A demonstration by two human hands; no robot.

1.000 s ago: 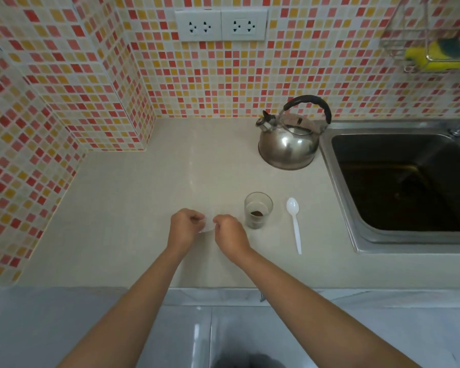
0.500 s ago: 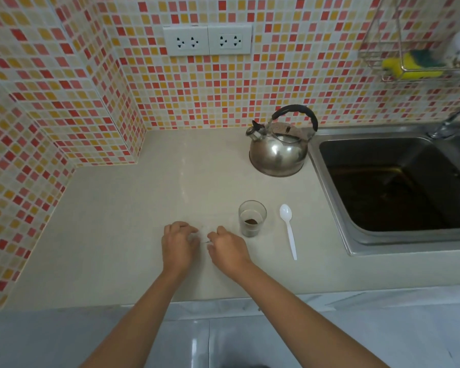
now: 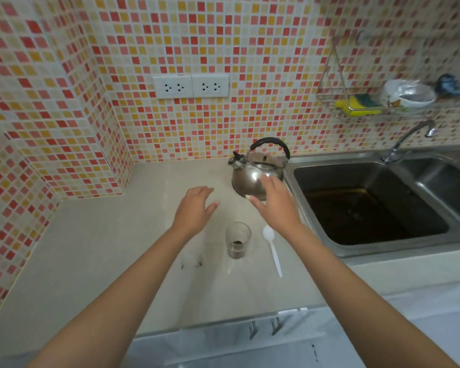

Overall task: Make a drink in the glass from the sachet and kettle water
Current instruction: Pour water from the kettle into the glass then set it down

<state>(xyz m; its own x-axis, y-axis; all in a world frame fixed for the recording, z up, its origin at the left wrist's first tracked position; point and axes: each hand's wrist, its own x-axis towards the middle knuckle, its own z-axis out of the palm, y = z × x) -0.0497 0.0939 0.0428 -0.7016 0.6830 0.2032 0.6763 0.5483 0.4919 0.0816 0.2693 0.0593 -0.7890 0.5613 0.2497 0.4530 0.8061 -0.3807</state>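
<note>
A small clear glass point(image 3: 237, 239) with dark powder at its bottom stands on the beige counter point(image 3: 96, 248). A clear sachet point(image 3: 191, 258) lies flat just left of the glass. The steel kettle point(image 3: 252, 175) with a black handle sits at the back, beside the sink. My right hand point(image 3: 276, 203) is raised in front of the kettle's body, fingers spread, holding nothing. My left hand point(image 3: 195, 211) hovers open above the counter, left of the kettle and beyond the glass. A white plastic spoon point(image 3: 273, 249) lies right of the glass.
A steel sink point(image 3: 369, 203) with a tap point(image 3: 409, 139) fills the right side. A wire rack point(image 3: 361, 102) on the tiled wall holds a yellow sponge and a bowl. Two wall sockets point(image 3: 191, 86) sit above the counter. A tiled corner juts out at left.
Both hands have left the sachet on the counter and risen forward toward the kettle, fingers opening. The camera has tilted up, showing more wall and the tap.
</note>
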